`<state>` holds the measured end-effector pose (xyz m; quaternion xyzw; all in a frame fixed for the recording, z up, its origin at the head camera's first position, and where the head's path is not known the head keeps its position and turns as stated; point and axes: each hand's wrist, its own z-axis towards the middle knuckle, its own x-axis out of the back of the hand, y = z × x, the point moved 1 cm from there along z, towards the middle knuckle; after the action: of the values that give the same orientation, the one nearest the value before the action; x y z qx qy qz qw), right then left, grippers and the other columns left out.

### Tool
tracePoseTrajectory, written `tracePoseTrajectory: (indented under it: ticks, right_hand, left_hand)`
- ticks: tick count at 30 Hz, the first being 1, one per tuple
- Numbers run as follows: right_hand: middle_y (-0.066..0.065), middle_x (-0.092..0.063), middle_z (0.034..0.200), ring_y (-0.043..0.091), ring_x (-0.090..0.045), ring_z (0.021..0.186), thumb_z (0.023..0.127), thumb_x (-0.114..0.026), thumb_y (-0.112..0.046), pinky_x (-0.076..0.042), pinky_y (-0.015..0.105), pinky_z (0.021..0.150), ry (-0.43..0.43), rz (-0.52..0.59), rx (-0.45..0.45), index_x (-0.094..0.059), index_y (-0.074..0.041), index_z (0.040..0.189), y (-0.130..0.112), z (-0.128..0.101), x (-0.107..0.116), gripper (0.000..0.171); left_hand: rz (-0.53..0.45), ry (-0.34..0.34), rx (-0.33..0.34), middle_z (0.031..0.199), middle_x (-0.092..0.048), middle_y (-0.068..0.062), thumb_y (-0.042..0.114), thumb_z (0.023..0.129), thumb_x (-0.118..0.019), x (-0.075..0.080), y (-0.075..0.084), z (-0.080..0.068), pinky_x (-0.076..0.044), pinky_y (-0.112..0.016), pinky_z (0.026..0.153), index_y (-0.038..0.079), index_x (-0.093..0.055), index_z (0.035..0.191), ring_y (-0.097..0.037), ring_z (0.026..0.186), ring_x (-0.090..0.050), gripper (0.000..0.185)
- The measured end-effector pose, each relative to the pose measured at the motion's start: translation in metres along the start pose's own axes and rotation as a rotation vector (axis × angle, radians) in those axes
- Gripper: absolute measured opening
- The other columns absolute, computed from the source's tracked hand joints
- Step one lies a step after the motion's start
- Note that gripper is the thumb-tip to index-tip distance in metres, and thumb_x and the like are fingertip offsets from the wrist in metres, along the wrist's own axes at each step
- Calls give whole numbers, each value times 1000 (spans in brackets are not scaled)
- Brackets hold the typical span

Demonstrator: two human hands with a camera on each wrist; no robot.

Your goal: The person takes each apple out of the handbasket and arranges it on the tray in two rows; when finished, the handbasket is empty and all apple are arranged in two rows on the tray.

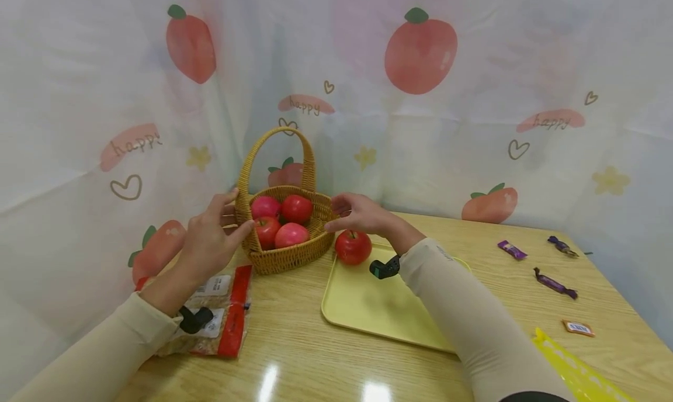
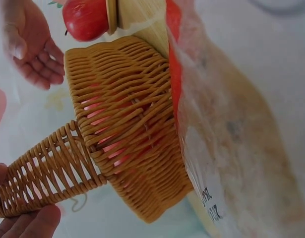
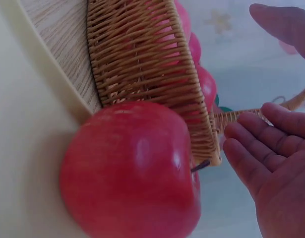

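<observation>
A woven basket (image 1: 286,256) with a tall handle (image 1: 278,134) holds several red apples (image 1: 291,234) at the back of the table. My left hand (image 1: 212,235) is at the basket's left rim with fingers spread and holds nothing; its fingertips (image 2: 28,224) lie by the handle (image 2: 43,173). My right hand (image 1: 357,212) hovers with relaxed fingers by the basket's right rim, just above a single red apple (image 1: 353,247) standing on the far corner of a yellow tray (image 1: 368,308). In the right wrist view that apple (image 3: 132,168) stands apart from my palm (image 3: 274,168), next to the basket (image 3: 142,59).
A clear bag with red trim (image 1: 223,311) lies under my left wrist, left of the tray. Wrapped candies (image 1: 554,284) are scattered on the right part of the table, and a yellow plastic piece (image 1: 573,370) lies at the front right. A fruit-print curtain closes off the back.
</observation>
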<state>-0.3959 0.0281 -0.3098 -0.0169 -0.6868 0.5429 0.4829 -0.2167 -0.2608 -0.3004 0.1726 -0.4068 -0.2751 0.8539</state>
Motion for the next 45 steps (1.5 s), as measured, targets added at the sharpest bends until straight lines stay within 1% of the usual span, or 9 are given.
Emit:
tracePoseTrajectory:
  ticks: [8,16,19,25,31,36,40,43,45]
  right_hand:
    - [12,-59,143,30,-57,132,88,-81,-40,-48,46,115,-12,-53,-4,-47,-5,150,-13,18,-5,79]
    - [17,-59,147,27,-58,133,87,-80,-44,-49,44,114,-76,-96,-7,-48,-1,151,-23,38,-12,84]
    - [16,-60,146,25,-60,130,87,-79,-45,-51,43,112,-89,-101,-7,-47,0,152,-26,44,-15,85]
    - [14,-61,145,24,-60,128,89,-78,-44,-50,42,112,-124,-145,17,-51,-1,149,-30,56,-20,78]
    - [10,-59,146,25,-56,133,88,-78,-45,-48,43,115,-160,-179,-8,-53,-4,148,-39,66,-24,77]
    - [6,-60,143,23,-56,131,87,-79,-49,-49,42,112,-199,-237,-22,-55,-6,148,-40,76,-29,79]
    - [5,-60,143,23,-57,129,87,-78,-51,-51,42,110,-241,-267,-18,-56,-6,147,-42,82,-34,79]
    - [4,-63,138,21,-59,124,87,-78,-51,-52,39,107,-258,-291,-5,-59,-6,145,-46,88,-36,76]
    - [4,-67,127,20,-60,114,87,-78,-50,-54,36,99,-274,-306,6,-64,-5,137,-50,91,-37,69]
  left_hand:
    - [-11,7,-14,125,-68,-31,12,94,-77,-1,-4,1,-62,-57,80,4,-44,150,-46,100,-75,65]
    - [-16,19,-24,123,-69,-30,12,93,-79,-2,-5,2,-63,-55,80,2,-45,148,-44,99,-76,65]
    - [-16,26,-33,122,-70,-30,11,92,-80,-2,-6,2,-63,-55,79,1,-46,148,-43,98,-76,66]
    - [-17,23,-30,121,-70,-29,12,92,-80,-2,-5,2,-64,-54,78,1,-46,149,-42,97,-77,68]
    - [-12,18,-16,123,-70,-28,13,92,-80,-1,-5,3,-64,-53,79,3,-45,151,-41,98,-77,70]
    - [-12,26,-23,122,-70,-27,13,92,-80,-1,-6,4,-64,-52,79,3,-45,152,-40,97,-77,70]
    - [-18,24,-17,122,-70,-27,13,92,-80,-1,-7,4,-64,-53,79,4,-46,151,-39,98,-77,69]
    - [-21,21,-12,122,-70,-26,14,93,-80,-1,-7,4,-64,-53,79,4,-45,151,-39,98,-77,69]
    - [-23,22,-16,121,-71,-26,14,92,-80,-1,-7,4,-64,-53,79,4,-46,151,-38,97,-77,69]
